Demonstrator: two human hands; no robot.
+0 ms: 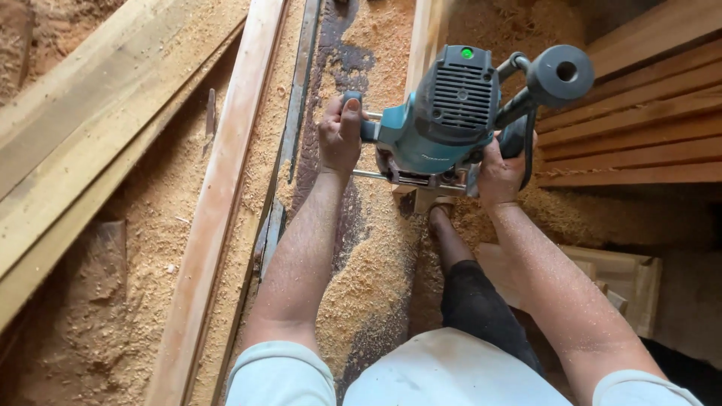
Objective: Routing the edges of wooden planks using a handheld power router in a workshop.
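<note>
Two hands are all we have on the router (451, 113), one to each side. Our left hand (340, 139) is wrapped around the grip on the left of the teal body, thumb up on top of it. Our right hand (500, 174) is closed around the dark grip on the right, low down beside the base, with the black cord running past the knuckles. The router stands upright on a narrow strip of wood (426, 37) that runs away from us, its grey vented top facing up with a small green spot on it. A round black knob on an arm sticks out at the upper right. Our foot (442, 218) is pressed against the near end of the strip, just under the machine. Sawdust (368, 286) lies thick all over the floor between our arms and dusts our forearms too. To the left, long planks (214, 225) lie side by side, angled away from us. To the right, a stack of reddish slats (632, 128) sits close beside the router, and a small wooden frame (632, 274) rests below it near our right arm.
</note>
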